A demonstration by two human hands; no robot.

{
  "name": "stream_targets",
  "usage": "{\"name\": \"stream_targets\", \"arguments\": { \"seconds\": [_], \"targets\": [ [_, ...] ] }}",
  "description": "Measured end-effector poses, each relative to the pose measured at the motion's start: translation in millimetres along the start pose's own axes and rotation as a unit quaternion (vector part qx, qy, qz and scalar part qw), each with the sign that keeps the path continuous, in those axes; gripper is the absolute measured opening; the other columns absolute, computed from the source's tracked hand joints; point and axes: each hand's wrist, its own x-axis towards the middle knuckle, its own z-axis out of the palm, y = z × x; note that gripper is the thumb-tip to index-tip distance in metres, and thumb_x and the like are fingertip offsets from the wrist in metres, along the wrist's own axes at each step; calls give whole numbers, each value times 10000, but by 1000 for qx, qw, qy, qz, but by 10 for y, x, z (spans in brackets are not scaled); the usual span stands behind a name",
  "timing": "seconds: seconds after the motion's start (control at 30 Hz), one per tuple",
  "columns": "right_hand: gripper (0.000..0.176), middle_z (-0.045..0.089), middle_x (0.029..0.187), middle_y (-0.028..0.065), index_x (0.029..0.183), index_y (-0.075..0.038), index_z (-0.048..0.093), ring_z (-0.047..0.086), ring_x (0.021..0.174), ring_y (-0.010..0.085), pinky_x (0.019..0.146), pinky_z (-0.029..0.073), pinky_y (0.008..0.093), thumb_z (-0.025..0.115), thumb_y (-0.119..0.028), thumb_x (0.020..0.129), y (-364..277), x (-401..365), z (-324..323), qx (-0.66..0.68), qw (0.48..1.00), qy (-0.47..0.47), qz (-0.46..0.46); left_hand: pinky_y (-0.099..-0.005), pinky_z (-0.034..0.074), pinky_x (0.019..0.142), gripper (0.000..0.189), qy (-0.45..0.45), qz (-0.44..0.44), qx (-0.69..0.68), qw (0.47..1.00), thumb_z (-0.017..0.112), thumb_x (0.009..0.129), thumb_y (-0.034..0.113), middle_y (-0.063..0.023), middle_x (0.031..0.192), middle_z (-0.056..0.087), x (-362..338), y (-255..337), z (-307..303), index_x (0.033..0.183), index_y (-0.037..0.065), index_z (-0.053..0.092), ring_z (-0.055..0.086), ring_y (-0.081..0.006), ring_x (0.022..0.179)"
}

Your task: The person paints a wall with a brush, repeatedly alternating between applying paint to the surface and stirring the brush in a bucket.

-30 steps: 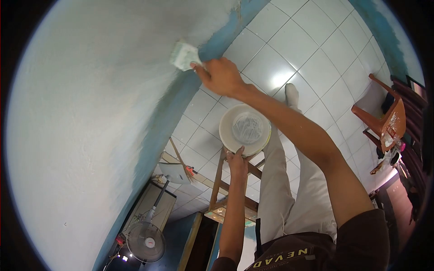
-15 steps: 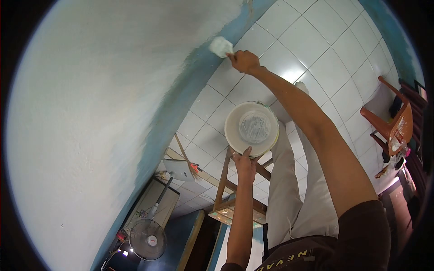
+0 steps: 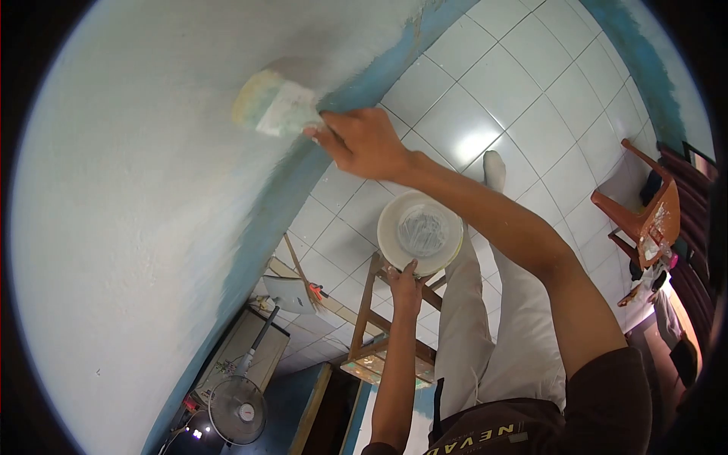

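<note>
My right hand [image 3: 368,144] is closed around the handle of a wide paintbrush [image 3: 277,106], slightly blurred. Its pale yellowish bristles are at the wall [image 3: 152,189], which is whitish above a blue lower band [image 3: 262,227]. Whether the bristles press on the surface is hard to tell. Below, my left hand [image 3: 406,284] grips the near rim of a white bucket [image 3: 393,227], thumb over the edge and fingers underneath. Streaky white paint [image 3: 425,233] shows on the bucket's bottom.
A wooden stool or ladder [image 3: 364,311] stands under the bucket. Behind it are a dustpan [image 3: 292,294], a broom [image 3: 299,262] and a fan [image 3: 237,409]. A paint-spattered orange chair [image 3: 660,216] is at the right on white floor tiles [image 3: 523,68].
My right hand has swung the paintbrush left and down from the blue band onto the whitish wall, turning its bristles toward the wall. The bucket stays in my left hand, nearly in place.
</note>
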Motion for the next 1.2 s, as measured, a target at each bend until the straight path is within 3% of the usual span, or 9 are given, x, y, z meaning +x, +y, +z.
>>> {"name": "stream_targets", "arguments": {
  "seconds": [0.2, 0.27, 0.37, 0.63, 0.9, 0.93, 0.97, 1.17, 1.2],
  "targets": [
    [423, 645, 626, 158, 896, -59, 712, 655, 592, 358, 590, 545, 478, 474, -385, 1021, 1224, -164, 377, -89, 991, -40, 88, -523, 577, 980, 724, 0, 4, -18, 1000, 535, 930, -58, -179, 1479, 346, -33, 24, -21, 1529, 155, 189, 473, -349, 1319],
    [506, 677, 703, 188, 880, -40, 713, 686, 722, 382, 712, 557, 495, 430, -431, 1030, 1355, -292, 368, -115, 958, -136, 225, -523, 577, 979, 718, 1, 16, -14, 1000, 536, 931, -54, -179, 1478, 347, 5, -19, -79, 1527, 151, 193, 474, -348, 1319],
    [651, 637, 629, 190, 690, -21, 639, 657, 645, 355, 672, 521, 478, 398, -518, 1035, 1505, -395, 322, -75, 903, -169, 387, -530, 578, 973, 707, -3, 26, -7, 1000, 539, 932, -46, -180, 1473, 357, 6, -29, -121, 1524, 145, 202, 482, -346, 1312],
    [621, 535, 495, 146, 641, 3, 597, 570, 496, 310, 567, 449, 457, 492, -476, 1022, -339, 361, -590, -89, 961, -117, 233, -532, 596, 910, 721, 1, 43, 6, 999, 527, 907, -54, -167, 1460, 400, -316, 94, 13, 1511, 196, 223, 533, -352, 1260],
    [571, 358, 527, -44, 646, -65, 503, 348, 472, 42, 432, 270, 244, 451, -437, 1076, -1956, 447, -1183, 187, 977, -24, 100, -531, 607, 886, 790, -14, 47, -67, 997, 516, 897, -73, -167, 1498, 347, -433, 87, 70, 1534, 249, 175, 495, -360, 1303],
    [571, 358, 527, -44, 646, -65, 503, 348, 472, 42, 432, 270, 244, 451, -437, 1076, -1950, 463, -1146, 180, 978, -39, 98, -529, 612, 882, 790, 4, 43, -68, 997, 516, 897, -72, -170, 1505, 334, -417, 55, 82, 1532, 254, 177, 487, -364, 1311],
    [550, 389, 542, -44, 656, -44, 511, 361, 495, 42, 453, 283, 249, 470, -398, 1075, -1893, 503, -1081, 192, 975, -22, 111, -663, 441, 1029, 790, -1, 33, -113, 993, 530, 899, -80, -141, 1510, 343, -397, 17, 75, 1535, 265, 212, 418, -376, 1365],
    [605, 423, 539, 7, 666, -29, 483, 407, 492, 101, 469, 344, 298, 353, -431, 1100, -198, 349, -89, 4, 999, 31, 42, -627, 489, 998, 785, -1, 34, -122, 992, 547, 905, -59, -151, 1501, 357, -406, -60, -53, 1544, 241, 205, 434, -363, 1356],
    [579, 501, 589, 126, 723, 12, 536, 481, 532, 262, 534, 396, 383, 353, -392, 1095, 66, 277, 27, -31, 996, 15, 80, -627, 489, 998, 785, 1, 28, -126, 992, 547, 905, -59, -151, 1501, 357, -407, -61, -65, 1544, 241, 205, 434, -363, 1356]
  ]
}}
